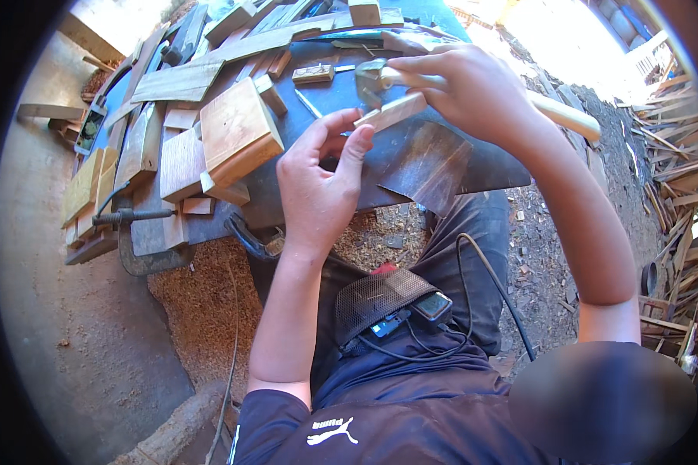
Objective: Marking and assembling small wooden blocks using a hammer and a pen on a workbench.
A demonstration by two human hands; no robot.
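Note:
Above the bench my left hand (318, 182) is closed, its thumb and index finger pinching the near end of a small pale wooden block (395, 113). The block slants up to the right. My right hand (465, 85) is wrapped round the wooden handle (570, 118) of a hammer, whose metal head (371, 82) hangs just above the block's left part. Whether head and block touch, I cannot tell. Beneath both lies a thin brown wooden board (430, 163), jutting past the bench edge. A slim pencil-like stick (309, 103) rests left of the hammer head.
A large square wooden block (239, 132) and several stacked offcuts stand left on the blue bench top (488, 167). Clamps (151, 246) grip its near edge. Long wood strips (233, 58) lie behind. A cable (512, 310) runs by my lap; scrap wood (686, 186) heaps up right.

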